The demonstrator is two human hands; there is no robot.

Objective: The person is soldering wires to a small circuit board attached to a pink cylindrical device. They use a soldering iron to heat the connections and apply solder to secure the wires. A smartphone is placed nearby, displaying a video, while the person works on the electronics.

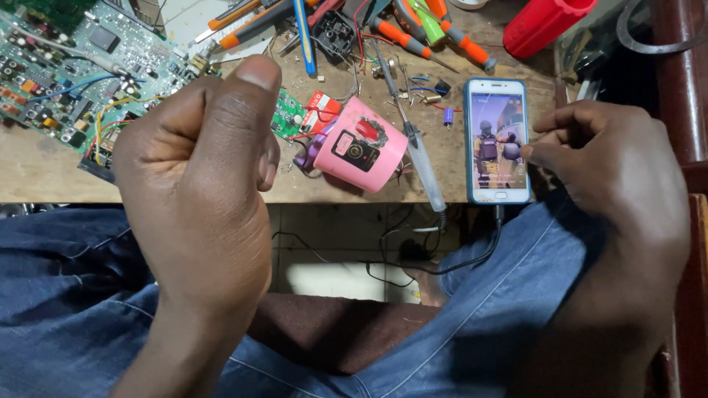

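Over workbench | left hand (195, 184) clenched, empty | right hand (612, 177) fingertip touching phone (498, 140) screen

My left hand (195, 177) is up close in front of me. It is curled into a loose fist, and my thumb sticks up on top. Nothing is in it. My left arm goes down toward my lap. My right hand (612, 177) is off to the side, lower and flatter. Its fingers (549, 151) bend in, and one fingertip pokes out forward.
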